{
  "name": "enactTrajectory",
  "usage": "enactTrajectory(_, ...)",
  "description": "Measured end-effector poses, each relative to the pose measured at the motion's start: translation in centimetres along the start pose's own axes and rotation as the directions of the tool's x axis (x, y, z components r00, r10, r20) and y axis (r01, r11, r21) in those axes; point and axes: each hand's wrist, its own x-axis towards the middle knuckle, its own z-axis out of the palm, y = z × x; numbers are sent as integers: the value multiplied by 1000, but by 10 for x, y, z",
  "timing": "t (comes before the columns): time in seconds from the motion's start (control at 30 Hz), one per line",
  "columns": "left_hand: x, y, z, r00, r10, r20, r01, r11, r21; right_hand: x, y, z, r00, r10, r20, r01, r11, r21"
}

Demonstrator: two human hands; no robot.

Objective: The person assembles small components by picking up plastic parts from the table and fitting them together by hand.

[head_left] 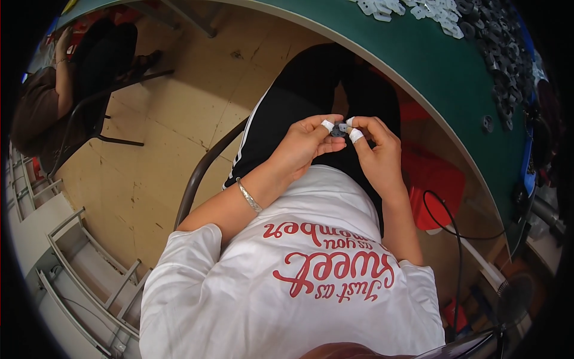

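Note:
Over my lap, my left hand (309,142) pinches a small dark grey round plastic part (339,133) between thumb and fingers. A small paler piece sits against the upper side of that part. My right hand (378,149) comes in from the right, its thumb and forefinger bent together at the part's edge; whatever lies between these tips is too small to make out. White tape wraps fingertips on both hands. On the green table (430,60), a heap of similar dark grey parts (502,60) lies beside a pile of flat white pieces (439,12).
The table's curved-looking edge runs close beyond my right hand. A red plastic stool (439,188) stands below it, near a hanging black cable (457,257). Another person (45,105) sits at the far left by a dark chair frame (84,113). Metal racks (95,263) stand at lower left.

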Motion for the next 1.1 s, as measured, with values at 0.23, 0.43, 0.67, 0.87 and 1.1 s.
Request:
enactTrajectory(0.23,-2,3,2,1000,-22,-15,22,999,-37,-2,-1,6,999,33,2,-33,999,-39)
enactTrajectory(0.43,-3,-1,3,1000,28,1,-28,999,28,-2,8,9,983,179,46,-182,980,74)
enactTrajectory(0.67,-3,-4,-2,998,60,13,-61,996,66,2,29,11,944,321,71,-329,931,159)
enactTrajectory(0.87,0,-6,-5,999,32,11,-32,996,83,0,33,11,892,406,199,-452,811,370)
enactTrajectory(1.1,1,-9,-2,999,36,13,-38,990,139,2,32,8,893,399,209,-447,838,312)
